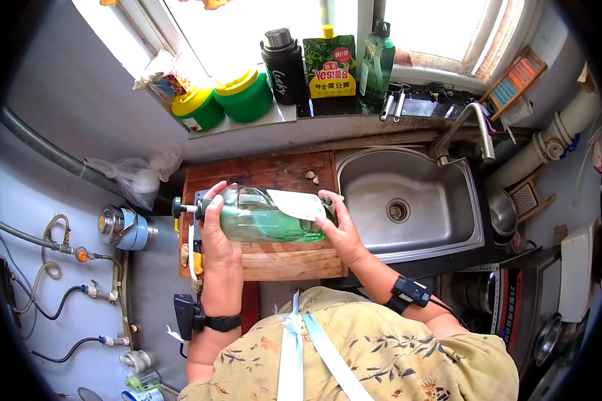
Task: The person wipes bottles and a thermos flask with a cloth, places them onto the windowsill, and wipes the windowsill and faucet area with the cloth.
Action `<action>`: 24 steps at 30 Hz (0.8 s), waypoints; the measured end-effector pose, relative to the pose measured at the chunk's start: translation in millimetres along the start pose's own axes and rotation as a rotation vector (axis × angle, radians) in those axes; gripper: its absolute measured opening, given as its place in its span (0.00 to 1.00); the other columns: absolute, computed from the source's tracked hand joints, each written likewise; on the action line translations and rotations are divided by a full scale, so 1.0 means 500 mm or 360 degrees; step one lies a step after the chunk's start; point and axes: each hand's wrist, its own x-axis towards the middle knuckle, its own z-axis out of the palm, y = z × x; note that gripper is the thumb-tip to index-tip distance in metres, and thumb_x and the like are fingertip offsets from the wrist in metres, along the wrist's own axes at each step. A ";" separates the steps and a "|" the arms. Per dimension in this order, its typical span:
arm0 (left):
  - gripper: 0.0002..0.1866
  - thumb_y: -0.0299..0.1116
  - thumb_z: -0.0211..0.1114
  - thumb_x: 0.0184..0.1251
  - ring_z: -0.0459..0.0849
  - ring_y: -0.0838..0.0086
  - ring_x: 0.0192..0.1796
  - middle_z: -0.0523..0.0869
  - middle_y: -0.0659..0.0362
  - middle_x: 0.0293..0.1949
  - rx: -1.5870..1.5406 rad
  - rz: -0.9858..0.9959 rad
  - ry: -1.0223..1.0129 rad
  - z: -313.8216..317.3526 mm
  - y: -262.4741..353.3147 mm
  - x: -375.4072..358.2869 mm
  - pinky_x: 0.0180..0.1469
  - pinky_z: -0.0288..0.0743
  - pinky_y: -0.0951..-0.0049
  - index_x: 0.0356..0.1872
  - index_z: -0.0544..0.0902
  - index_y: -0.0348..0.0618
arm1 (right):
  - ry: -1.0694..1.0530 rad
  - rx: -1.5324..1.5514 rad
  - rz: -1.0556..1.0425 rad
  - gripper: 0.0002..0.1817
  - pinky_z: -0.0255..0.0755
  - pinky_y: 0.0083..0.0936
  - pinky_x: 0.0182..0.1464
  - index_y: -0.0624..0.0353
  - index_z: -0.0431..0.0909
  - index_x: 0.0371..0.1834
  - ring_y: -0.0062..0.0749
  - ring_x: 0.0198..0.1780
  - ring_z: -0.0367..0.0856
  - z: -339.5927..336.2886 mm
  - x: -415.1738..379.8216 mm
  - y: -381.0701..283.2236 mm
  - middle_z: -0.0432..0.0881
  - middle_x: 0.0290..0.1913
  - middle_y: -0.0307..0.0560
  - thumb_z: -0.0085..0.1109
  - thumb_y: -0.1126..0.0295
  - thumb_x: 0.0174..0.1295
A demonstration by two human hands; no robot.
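Head camera view gives a narrow kitchen corner, with a bright window (247, 30) at the top and a dark counter (418, 264) below it. In this counter sits a steel sink (374, 194), its faucet (485, 127) bent over the right side. Beside the sink lies a thick wooden cutting board (267, 170), brown, worn and shiny in places. On the sill stand two green jars (244, 100) with yellow lids, a black flask (284, 73), a printed pouch (330, 77) and a green bottle (377, 63).

Over the board, the transparent pump bottle (247, 220) is held on its side, its black pump head (187, 208) pointing left. Whether its underside touches the wood, I cannot tell. The hands are apart, one closed at each end: the left hand (215, 230) around the pump end, the right hand (341, 230) around the base. I judge the present step as supporting and handling this bottle; such a hold calls for even, steady pressure, since the green liquid (301, 230) could shift the weight. Small dry pieces (312, 176) lie behind.
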 end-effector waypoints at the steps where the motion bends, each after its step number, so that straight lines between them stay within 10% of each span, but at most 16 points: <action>1: 0.18 0.31 0.60 0.57 0.79 0.73 0.44 0.81 0.56 0.42 -0.0001 0.0001 -0.0001 0.001 0.000 0.000 0.52 0.73 0.71 0.49 0.76 0.37 | 0.0147 -0.0120 -0.0123 0.21 0.57 0.26 0.64 0.59 0.66 0.57 0.32 0.61 0.65 0.001 0.004 0.008 0.68 0.56 0.45 0.54 0.75 0.59; 6: 0.21 0.30 0.60 0.56 0.79 0.72 0.45 0.80 0.53 0.46 0.0080 0.0085 -0.0014 0.005 -0.002 0.004 0.53 0.73 0.71 0.52 0.75 0.35 | 0.0394 -0.0012 -0.0342 0.15 0.60 0.27 0.63 0.60 0.73 0.50 0.33 0.60 0.66 0.012 0.023 -0.037 0.71 0.55 0.46 0.46 0.81 0.59; 10: 0.21 0.29 0.60 0.56 0.79 0.72 0.46 0.80 0.54 0.46 0.0221 0.0122 0.0001 0.009 -0.032 0.003 0.53 0.73 0.71 0.52 0.75 0.35 | -0.0398 -0.0129 -0.0323 0.26 0.59 0.34 0.64 0.57 0.64 0.63 0.42 0.65 0.63 0.112 0.009 -0.156 0.64 0.64 0.53 0.50 0.76 0.59; 12: 0.21 0.28 0.59 0.57 0.79 0.73 0.47 0.79 0.54 0.47 0.0173 0.0035 -0.0059 0.001 -0.045 0.001 0.54 0.73 0.71 0.52 0.74 0.34 | -0.0407 -0.1159 -0.0912 0.29 0.57 0.38 0.66 0.55 0.59 0.67 0.49 0.66 0.62 0.157 0.010 -0.156 0.61 0.66 0.56 0.51 0.71 0.60; 16: 0.22 0.30 0.58 0.57 0.78 0.73 0.49 0.78 0.56 0.49 0.0165 0.0038 -0.0098 0.011 -0.045 -0.007 0.55 0.72 0.72 0.54 0.73 0.34 | -0.0296 -0.0965 -0.1040 0.25 0.60 0.42 0.62 0.56 0.64 0.63 0.54 0.60 0.66 0.164 0.073 -0.143 0.67 0.60 0.57 0.49 0.67 0.61; 24: 0.34 0.32 0.61 0.51 0.76 0.68 0.55 0.74 0.48 0.57 0.0111 -0.0071 -0.0352 0.038 -0.033 -0.039 0.59 0.69 0.67 0.62 0.65 0.31 | -0.0510 -0.0862 0.0048 0.14 0.70 0.35 0.42 0.62 0.75 0.40 0.48 0.40 0.78 0.085 0.201 -0.070 0.79 0.35 0.57 0.46 0.62 0.64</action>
